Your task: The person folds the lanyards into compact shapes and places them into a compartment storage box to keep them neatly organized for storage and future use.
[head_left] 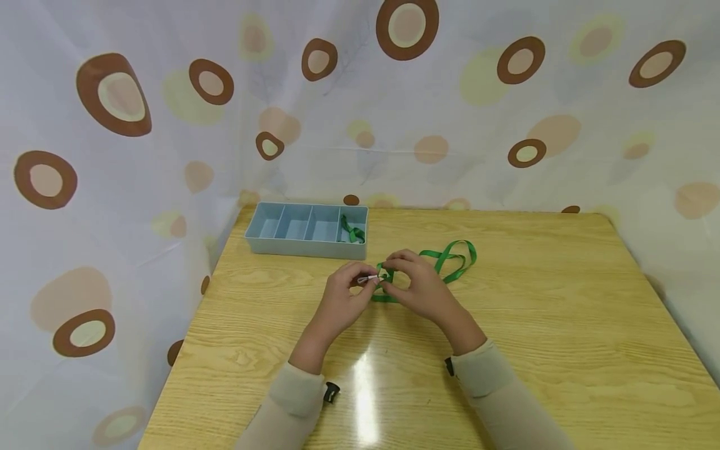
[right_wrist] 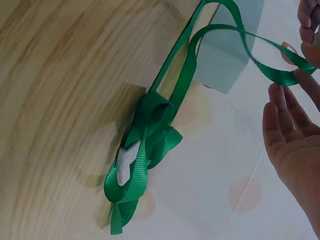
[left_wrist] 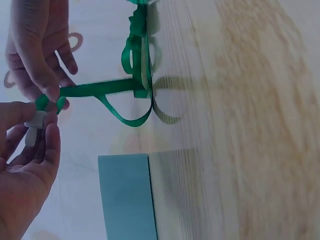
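In front of the right end of the box (head_left: 306, 247), the left hand (head_left: 344, 294) has its grip pinched on a white clip (left_wrist: 36, 120). Farther right of the box, the right hand (head_left: 423, 286) has its grip clamped on green ribbon (right_wrist: 186, 80) next to the clip. Ribbon loops lie on the tabletop (head_left: 562, 300), right of the box. Of the box's 4 compartments, the rightmost holds green ribbon too.

A pale cloth backdrop (head_left: 349, 69), printed with brown rings (head_left: 382, 28) and peach and yellow blotches (head_left: 431, 149), hangs behind and beside a yellowish wood-grained table (head_left: 562, 312); white glare (head_left: 364, 400) streaks its near part.
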### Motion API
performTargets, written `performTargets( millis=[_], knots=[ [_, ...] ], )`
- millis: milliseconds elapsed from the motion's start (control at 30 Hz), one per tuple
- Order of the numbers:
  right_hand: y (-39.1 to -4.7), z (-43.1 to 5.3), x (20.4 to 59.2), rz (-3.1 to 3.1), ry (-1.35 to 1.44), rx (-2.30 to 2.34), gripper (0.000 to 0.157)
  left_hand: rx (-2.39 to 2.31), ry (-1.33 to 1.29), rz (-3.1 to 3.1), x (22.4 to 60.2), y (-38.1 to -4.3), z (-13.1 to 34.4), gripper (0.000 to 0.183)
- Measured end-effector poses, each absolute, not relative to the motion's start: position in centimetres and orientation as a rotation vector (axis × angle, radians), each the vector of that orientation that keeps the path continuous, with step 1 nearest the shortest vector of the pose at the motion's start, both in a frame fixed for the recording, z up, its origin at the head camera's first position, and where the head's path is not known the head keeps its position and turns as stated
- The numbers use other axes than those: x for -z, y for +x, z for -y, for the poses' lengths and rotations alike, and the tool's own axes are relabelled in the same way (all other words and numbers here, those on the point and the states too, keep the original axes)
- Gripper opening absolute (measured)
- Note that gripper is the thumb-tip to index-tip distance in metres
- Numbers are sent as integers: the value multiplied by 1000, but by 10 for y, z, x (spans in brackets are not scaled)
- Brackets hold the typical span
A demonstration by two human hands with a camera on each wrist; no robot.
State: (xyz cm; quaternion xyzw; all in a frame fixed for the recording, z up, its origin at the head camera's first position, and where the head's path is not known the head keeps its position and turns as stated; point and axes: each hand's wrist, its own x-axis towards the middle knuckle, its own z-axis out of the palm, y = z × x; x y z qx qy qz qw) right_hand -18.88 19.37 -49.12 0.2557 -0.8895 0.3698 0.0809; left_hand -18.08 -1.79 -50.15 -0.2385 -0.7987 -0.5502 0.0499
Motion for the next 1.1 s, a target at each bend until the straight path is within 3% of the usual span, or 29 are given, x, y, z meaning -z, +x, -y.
performTargets(
  millis=[200,700,1100],
  knots=[
    [-189,-194,492,2610,837,-1063,11,1707,-710,2420,496,-181,19,14],
    [-194,-188,495,2487,1027,-1148,13,1701,-719,2404,499,-183,18,18],
    [-190,-193,497,2633,859,-1379,15,1703,-667,2355,491,-185,23,17]
  ],
)
